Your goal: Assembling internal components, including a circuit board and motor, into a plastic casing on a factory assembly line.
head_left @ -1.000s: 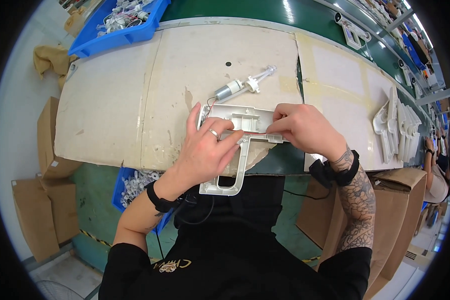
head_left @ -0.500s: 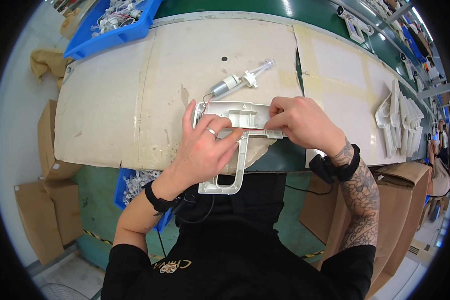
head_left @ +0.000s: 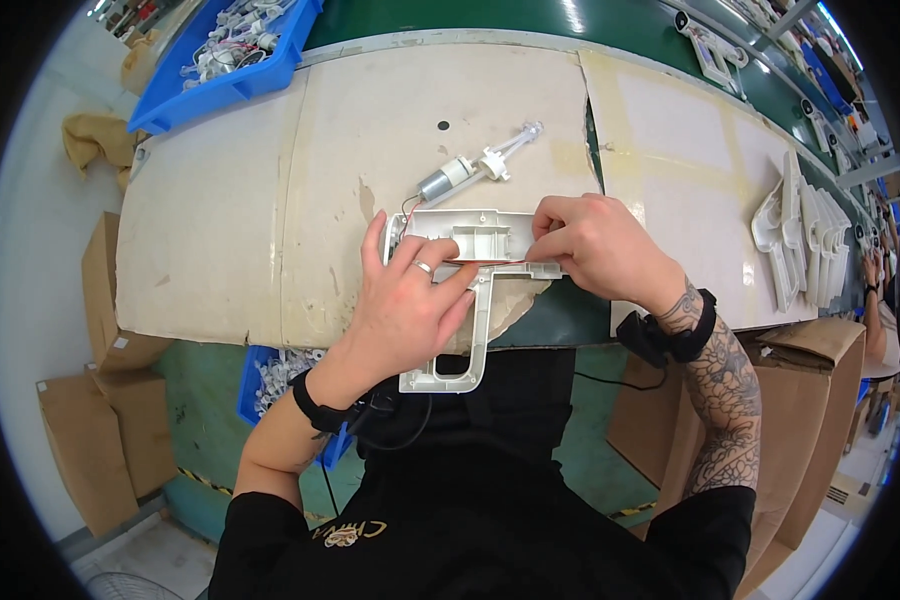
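Note:
A white plastic housing half, shaped like a pistol grip with a looped handle, lies open side up at the table's front edge. My left hand is over its left part, gripping it, with fingertips pressing thin wires against its lower inner edge. With thumb and forefinger pinched, my right hand holds the red and dark wires at the housing's right end. Beyond the housing lies a small silver motor, with a white fitting and clear tube beside it. Its wires run into the housing's left end.
A blue bin of white parts and wires stands at the far left. Another blue bin sits below the table edge. Several white shells are stacked at the right. Cardboard boxes stand on both sides. A green conveyor runs behind.
The view has shifted slightly. Both hands stay on the housing, and my right hand still pinches the wires, with its fingertips slightly further left along the edge.

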Available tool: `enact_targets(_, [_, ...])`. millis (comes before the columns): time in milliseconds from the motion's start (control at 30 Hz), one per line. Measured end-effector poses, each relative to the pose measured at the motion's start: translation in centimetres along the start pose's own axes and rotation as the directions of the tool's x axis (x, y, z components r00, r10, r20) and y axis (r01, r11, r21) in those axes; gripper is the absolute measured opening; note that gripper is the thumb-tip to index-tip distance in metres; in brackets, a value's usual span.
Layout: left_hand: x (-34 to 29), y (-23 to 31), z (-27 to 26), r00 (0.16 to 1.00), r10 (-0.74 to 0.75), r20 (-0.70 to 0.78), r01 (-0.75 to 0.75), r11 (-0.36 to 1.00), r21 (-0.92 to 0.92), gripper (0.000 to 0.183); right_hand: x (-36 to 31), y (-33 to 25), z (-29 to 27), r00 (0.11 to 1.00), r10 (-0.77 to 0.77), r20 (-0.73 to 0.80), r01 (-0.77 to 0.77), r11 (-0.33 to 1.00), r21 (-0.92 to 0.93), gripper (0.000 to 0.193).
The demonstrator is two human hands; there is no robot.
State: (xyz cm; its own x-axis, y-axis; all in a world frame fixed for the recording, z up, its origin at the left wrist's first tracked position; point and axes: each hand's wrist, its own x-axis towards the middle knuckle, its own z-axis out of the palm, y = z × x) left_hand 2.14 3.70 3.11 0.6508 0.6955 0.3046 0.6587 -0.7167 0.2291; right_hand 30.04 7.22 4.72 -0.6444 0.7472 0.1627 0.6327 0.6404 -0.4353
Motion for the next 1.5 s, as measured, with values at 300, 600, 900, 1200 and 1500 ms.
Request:
enact_targets(300, [-0.4, -0.2, 0.2, 1.000, 0.010, -0.018, -0.010, 1.000, -0.001, 0.036, -0.1, -0.1, -0.5, 0.999, -0.031, -0.012, 0.031, 0.998, 0.060, 0.032])
enact_targets(600, [-0.2, -0.2, -0.1, 0.999, -0.012, 0.035, 0.012, 1.000, 0.003, 0.035, 0.2, 0.1, 0.2, 0.999, -0.044, 0.002, 0.045, 0.998, -0.033, 0.028])
enact_targets(900, [0.0, 0.4, -0.8, 0.990, -0.062, 0.131, 0.060, 0.998, 0.016, 0.039, -0.5, -0.6, 1.4, 0.996, -0.037, -0.075, 0.024, 0.986, -0.166, 0.021])
enact_targets(1200, [0.3, 0.4, -2.3, 0.993, -0.052, 0.108, 0.056, 0.998, -0.036, 0.041, 2.7, -1.1, -1.4, 0.942, 0.195, -0.273, -0.178, 0.980, 0.086, 0.014])
enact_targets(1500, [6.9, -5.8, -1.8, 0.932, -0.359, 0.043, 0.362, 0.927, -0.099, 0.038, 8.7, 3.1, 0.5, 0.886, 0.371, -0.279, -0.324, 0.924, 0.202, 0.031])
